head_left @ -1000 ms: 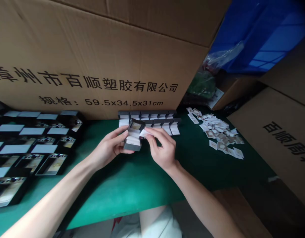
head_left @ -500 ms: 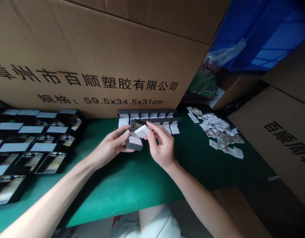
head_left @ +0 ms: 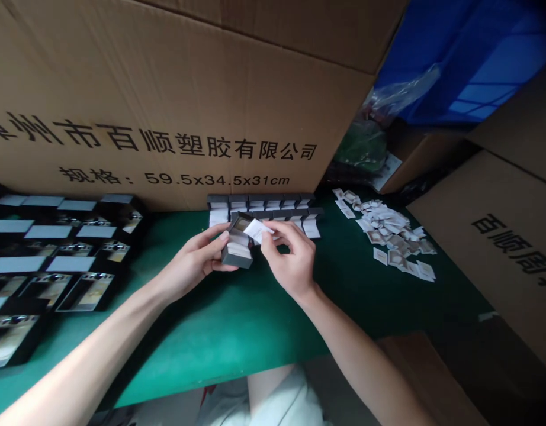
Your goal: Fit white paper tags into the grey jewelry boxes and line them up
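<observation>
The left hand (head_left: 190, 263) curls around a small dark grey hinged box (head_left: 236, 255), fingers under one side and thumb over the top, closed just enough to hold it firmly. Cradled this way, the box tilts with its lid up and its opening turned toward the other hand. The right hand (head_left: 291, 263) is half closed, its thumb and first fingers pinching 1 white card (head_left: 257, 231) by the edge, just above the mouth of the box, which keeps the card clear of the palm and in line with the opening. Both hands hover over the middle of the green-topped desk (head_left: 219, 337), nearer its back edge than its front.

Just behind them, along the back edge, open boxes of the same kind (head_left: 257, 204) stand in 2 rows: about 6 in the back row and at least 4 in the front, partly hidden by the hands. They are packed side by side with lids up, so each interior shows. Toward the right edge lies a loose heap of small white and tan cards (head_left: 388, 229), too overlapped to count. Along the left edge, black window-fronted boxes (head_left: 89, 293) sit in rows, roughly 20 in view, some cut off by the frame. Beyond the desk stand 1 large printed carton (head_left: 166, 89), a second carton (head_left: 508, 248) at the right and a blue crate (head_left: 459, 59) between them
</observation>
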Action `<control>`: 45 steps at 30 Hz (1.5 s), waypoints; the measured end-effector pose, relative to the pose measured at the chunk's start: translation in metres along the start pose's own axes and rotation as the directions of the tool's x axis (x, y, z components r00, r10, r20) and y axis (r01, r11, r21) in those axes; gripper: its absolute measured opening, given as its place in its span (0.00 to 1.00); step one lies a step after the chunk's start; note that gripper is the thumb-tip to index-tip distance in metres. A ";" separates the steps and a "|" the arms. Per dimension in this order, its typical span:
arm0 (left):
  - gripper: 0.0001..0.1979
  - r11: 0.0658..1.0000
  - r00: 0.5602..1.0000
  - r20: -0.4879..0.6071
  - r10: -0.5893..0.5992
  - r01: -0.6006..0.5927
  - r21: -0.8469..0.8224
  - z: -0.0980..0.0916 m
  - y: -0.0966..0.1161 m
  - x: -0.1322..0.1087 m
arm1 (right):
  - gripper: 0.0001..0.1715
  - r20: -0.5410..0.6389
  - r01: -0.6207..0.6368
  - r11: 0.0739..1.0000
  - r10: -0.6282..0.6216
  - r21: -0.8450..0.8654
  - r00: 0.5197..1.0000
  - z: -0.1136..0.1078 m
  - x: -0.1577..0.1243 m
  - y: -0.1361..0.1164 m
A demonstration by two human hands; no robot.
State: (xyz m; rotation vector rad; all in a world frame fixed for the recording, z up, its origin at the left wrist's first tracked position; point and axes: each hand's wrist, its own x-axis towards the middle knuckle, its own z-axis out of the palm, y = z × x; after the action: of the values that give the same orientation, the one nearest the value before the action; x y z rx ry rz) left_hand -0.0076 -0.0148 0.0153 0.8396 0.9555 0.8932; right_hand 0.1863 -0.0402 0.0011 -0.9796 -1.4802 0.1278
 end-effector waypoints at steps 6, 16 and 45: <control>0.26 1.000 1.000 -0.024 -0.008 0.007 -0.019 0.002 0.001 0.000 | 0.05 -0.050 -0.014 0.999 0.012 -0.042 0.999 0.000 0.000 0.005; 0.23 1.000 1.000 -0.016 0.002 -0.002 -0.006 -0.001 -0.001 0.002 | 0.17 0.096 -0.187 0.958 0.170 0.219 0.981 0.003 -0.005 0.006; 0.29 0.998 1.000 0.024 -0.007 0.006 0.059 -0.001 -0.004 -0.005 | 0.08 0.082 0.188 0.978 -0.181 -0.086 0.980 0.004 -0.008 0.008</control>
State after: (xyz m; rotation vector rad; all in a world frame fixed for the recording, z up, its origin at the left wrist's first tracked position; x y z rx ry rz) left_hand -0.0087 -0.0206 0.0133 0.8954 0.9664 0.8506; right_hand 0.1850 -0.0382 -0.0109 -0.9147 -1.6496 -0.0406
